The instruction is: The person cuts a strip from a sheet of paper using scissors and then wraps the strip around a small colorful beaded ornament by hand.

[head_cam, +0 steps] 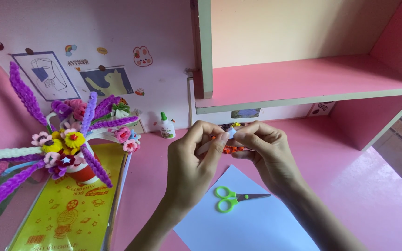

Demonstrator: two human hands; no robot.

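My left hand [192, 160] and my right hand [267, 153] meet above the pink desk, fingertips pinched together on a small white fuzzy pipe-cleaner piece [231, 134]. A pale stem of it runs down behind my left fingers. Behind the hands lie small orange and dark craft bits [231, 149], partly hidden. Below the hands, green-handled scissors [231, 198] lie shut on a light blue paper sheet [252, 223].
A bouquet of purple, pink and yellow pipe-cleaner flowers [66, 139] stands in a red-and-white cup at the left, on a yellow plastic packet [70, 214]. A small white glue bottle [166, 126] stands by the back wall. A pink shelf [303, 81] overhangs the desk's right half.
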